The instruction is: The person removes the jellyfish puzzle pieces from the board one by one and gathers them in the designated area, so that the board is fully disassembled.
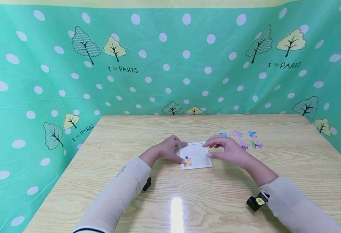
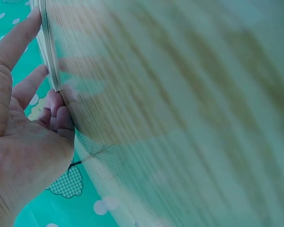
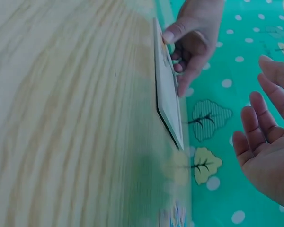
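Observation:
A white puzzle tray (image 1: 197,155) with a raised border lies on the table between my hands. In its near left corner sits a single puzzle piece (image 1: 187,162), yellow and orange with a dark blue tab. My left hand (image 1: 168,149) is at the tray's left side, thumb on or beside that piece and index finger at the far left border. In the right wrist view, the left thumb (image 3: 174,32) rests over the tray's edge. My right hand (image 1: 228,151) hovers at the right border, fingers spread apart and holding nothing visible; the right wrist view shows it clear of the tray.
Several loose puzzle pieces (image 1: 243,144), purple, blue and green, lie beyond my right hand, one partly hidden by it. The wooden table (image 1: 123,136) meets a green polka-dot cloth (image 1: 185,71) at the back and sides. Light glares on the near tabletop.

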Action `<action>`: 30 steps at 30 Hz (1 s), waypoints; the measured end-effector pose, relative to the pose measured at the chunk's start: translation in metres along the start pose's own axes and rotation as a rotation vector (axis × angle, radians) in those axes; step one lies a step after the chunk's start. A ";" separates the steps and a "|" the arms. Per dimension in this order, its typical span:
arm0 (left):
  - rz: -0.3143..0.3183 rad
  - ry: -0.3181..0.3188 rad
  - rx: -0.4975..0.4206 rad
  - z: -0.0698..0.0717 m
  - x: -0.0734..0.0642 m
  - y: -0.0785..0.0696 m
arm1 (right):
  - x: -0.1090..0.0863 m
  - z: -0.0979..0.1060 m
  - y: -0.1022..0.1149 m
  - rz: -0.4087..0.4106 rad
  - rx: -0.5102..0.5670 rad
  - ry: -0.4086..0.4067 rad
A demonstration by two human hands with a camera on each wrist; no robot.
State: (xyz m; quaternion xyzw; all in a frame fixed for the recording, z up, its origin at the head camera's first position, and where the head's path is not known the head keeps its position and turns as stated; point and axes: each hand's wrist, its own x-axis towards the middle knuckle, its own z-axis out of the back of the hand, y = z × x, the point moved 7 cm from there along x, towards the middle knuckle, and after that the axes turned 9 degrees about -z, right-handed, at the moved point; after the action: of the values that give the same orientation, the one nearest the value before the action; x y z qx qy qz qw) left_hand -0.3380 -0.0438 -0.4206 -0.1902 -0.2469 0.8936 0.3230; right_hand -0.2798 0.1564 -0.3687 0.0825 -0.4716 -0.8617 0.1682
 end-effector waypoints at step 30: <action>-0.058 0.005 -0.031 0.002 0.000 0.002 | 0.042 -0.075 -0.007 -0.060 -0.208 0.260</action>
State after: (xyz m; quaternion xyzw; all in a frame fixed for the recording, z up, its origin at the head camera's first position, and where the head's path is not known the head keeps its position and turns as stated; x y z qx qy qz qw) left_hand -0.3403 -0.0458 -0.4203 -0.1901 -0.2652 0.8794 0.3466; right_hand -0.2982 0.0858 -0.4145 0.1895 -0.3513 -0.8926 0.2098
